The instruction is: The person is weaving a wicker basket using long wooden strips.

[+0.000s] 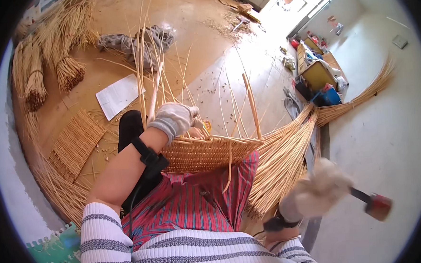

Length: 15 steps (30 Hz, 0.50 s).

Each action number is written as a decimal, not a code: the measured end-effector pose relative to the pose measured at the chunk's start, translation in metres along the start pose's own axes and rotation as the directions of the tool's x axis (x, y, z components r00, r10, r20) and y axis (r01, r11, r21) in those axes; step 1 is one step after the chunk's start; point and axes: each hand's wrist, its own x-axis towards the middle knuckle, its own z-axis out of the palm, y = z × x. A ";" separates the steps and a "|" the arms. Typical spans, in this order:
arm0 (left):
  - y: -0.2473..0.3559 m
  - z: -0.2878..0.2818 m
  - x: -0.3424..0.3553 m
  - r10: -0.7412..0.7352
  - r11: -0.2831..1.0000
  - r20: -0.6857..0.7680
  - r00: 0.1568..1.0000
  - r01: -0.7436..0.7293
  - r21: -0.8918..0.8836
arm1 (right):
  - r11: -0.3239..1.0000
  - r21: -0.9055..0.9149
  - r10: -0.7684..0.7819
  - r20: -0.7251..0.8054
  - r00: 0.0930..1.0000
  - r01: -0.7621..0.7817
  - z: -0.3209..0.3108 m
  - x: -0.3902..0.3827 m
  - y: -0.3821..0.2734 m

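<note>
My left hand (175, 118), in a pale glove, is closed among upright canes at the rim of a woven wicker basket (200, 156); exactly what it grips is unclear. A small yellow object (206, 128) shows just beyond it. The basket sits over my lap on red striped cloth (185, 204), with long loose canes and thicker stakes (251, 105) rising from it. My right hand (318, 187), gloved and blurred, is out to the right of the basket, closed on a hammer-like tool (378, 206) with a dark handle and red head.
Cane bundles (283, 161) lie at right and upper left (71, 72). A woven panel (77, 141), white sheet (118, 96) and grey cloth (120, 43) lie on the floor (190, 18). A cluttered cabinet (314, 76) stands by the right wall. A green object (52, 249) is at lower left.
</note>
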 end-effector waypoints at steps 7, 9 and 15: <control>-0.005 -0.001 0.002 -0.012 1.000 -0.040 0.999 0.012 0.008 | 0.740 -0.673 0.484 0.510 0.711 -0.021 -0.004 -0.067 0.103; -0.004 0.000 0.003 -0.024 1.000 -0.034 0.999 0.024 -0.012 | 0.762 -0.643 0.461 0.619 0.636 0.074 0.006 -0.065 0.116; -0.004 0.016 0.008 -0.054 0.997 -0.066 0.996 0.051 -0.057 | 0.727 -0.600 0.528 0.799 0.287 0.332 0.020 -0.047 0.157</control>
